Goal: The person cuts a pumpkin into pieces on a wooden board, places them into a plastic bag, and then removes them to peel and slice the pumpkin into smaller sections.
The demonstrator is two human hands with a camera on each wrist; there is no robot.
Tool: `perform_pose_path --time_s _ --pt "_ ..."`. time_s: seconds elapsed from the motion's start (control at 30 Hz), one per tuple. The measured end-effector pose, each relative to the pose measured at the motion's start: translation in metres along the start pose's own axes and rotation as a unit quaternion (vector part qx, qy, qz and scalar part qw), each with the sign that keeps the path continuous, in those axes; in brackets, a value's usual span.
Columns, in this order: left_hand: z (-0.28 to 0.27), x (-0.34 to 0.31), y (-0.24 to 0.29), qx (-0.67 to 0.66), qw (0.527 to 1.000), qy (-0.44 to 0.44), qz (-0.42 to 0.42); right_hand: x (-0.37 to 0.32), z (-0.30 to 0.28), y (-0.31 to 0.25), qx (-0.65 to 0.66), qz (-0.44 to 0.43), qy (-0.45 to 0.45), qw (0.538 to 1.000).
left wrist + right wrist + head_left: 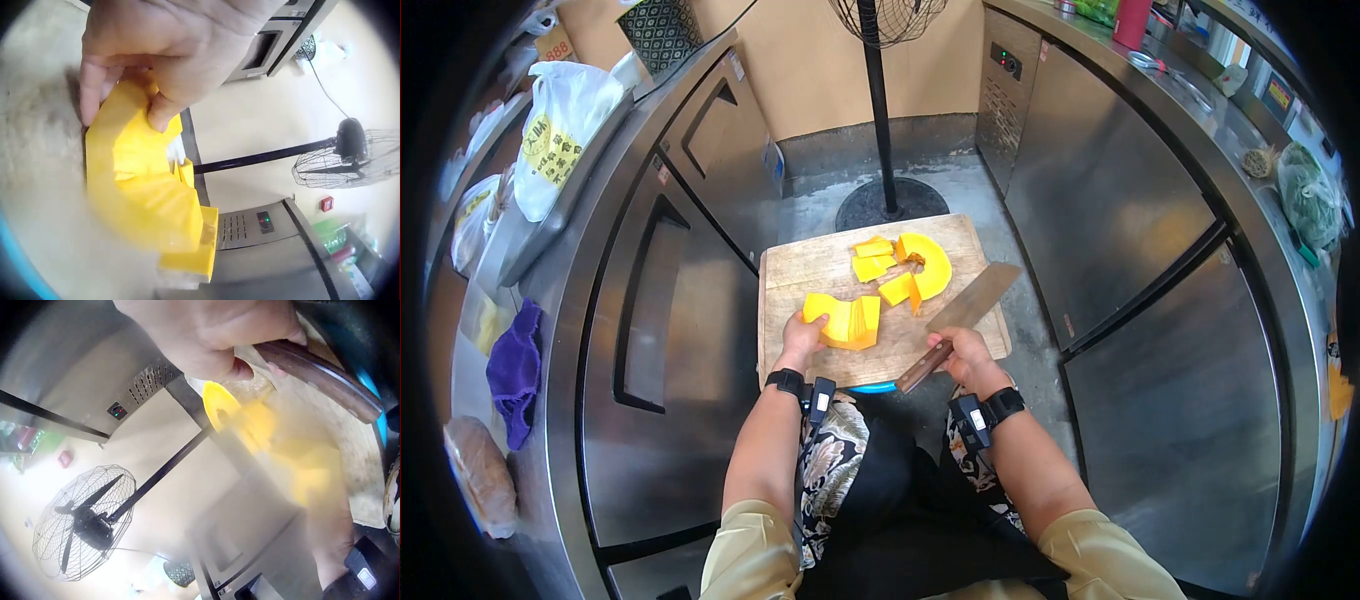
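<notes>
A large yellow pumpkin piece (840,320) lies at the near left of a wooden cutting board (785,275); its right part looks sliced. The left hand (803,340) grips its left end, thumb on one side and fingers on the other, as the left wrist view shows on the yellow flesh (137,162). In the right hand (968,355) is a cleaver with a brown wooden handle (924,368), its broad blade (980,297) angled up to the right over the board. A curved pumpkin piece (937,265) and several smaller chunks (872,262) lie farther back.
A black fan stand (882,130) rises from the floor behind the board. Steel cabinets (1140,200) flank both sides. White plastic bags (565,125) and a purple cloth (515,375) lie on the left counter. Something blue (872,387) shows under the board's near edge.
</notes>
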State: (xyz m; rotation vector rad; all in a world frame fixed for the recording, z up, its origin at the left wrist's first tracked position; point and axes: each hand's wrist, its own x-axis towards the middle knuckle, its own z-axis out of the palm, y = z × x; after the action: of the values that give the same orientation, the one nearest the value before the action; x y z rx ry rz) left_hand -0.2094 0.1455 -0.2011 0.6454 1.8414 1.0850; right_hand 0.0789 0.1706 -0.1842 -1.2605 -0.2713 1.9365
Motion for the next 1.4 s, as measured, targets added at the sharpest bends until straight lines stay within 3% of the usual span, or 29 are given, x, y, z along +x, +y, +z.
perform_pose_path --time_s 0.23,0.33,0.4,0.47,0.67,0.77,0.87,0.97,1.07,1.4 --pt "0.002 -0.004 -0.011 -0.073 0.995 0.061 -0.013 -0.001 0.002 0.0 0.013 0.003 0.007 1.0" --pt "-0.006 0.012 -0.029 -0.088 0.988 0.106 0.074 -0.006 0.004 -0.003 0.009 0.002 0.002 1.0" --pt "-0.02 0.02 -0.032 -0.033 0.978 0.135 0.153 -0.003 -0.001 -0.003 -0.037 0.003 -0.014 0.999" --pt "-0.025 -0.005 -0.004 0.049 0.962 0.175 0.203 0.003 -0.006 -0.001 -0.055 0.0 -0.031 0.998" --pt "-0.013 0.019 -0.017 0.088 0.949 0.21 0.218 0.002 -0.002 0.001 -0.036 -0.009 -0.013 0.999" --pt "-0.004 -0.013 0.012 0.099 0.957 0.208 0.176 0.001 0.0 0.001 -0.033 -0.01 -0.011 0.999" --pt "-0.001 -0.004 -0.004 0.093 0.957 0.224 0.158 0.005 -0.004 0.002 -0.056 -0.013 -0.027 0.998" --pt "0.001 -0.006 0.001 0.016 0.973 0.205 0.104 0.0 -0.002 -0.001 -0.067 -0.013 -0.04 0.997" --pt "-0.007 0.024 -0.021 0.019 0.977 0.191 0.095 0.008 -0.008 0.003 -0.062 -0.011 -0.048 0.997" --pt "-0.027 -0.007 -0.033 -0.122 0.987 0.038 0.1 -0.008 -0.001 -0.003 -0.083 -0.007 -0.047 0.995"
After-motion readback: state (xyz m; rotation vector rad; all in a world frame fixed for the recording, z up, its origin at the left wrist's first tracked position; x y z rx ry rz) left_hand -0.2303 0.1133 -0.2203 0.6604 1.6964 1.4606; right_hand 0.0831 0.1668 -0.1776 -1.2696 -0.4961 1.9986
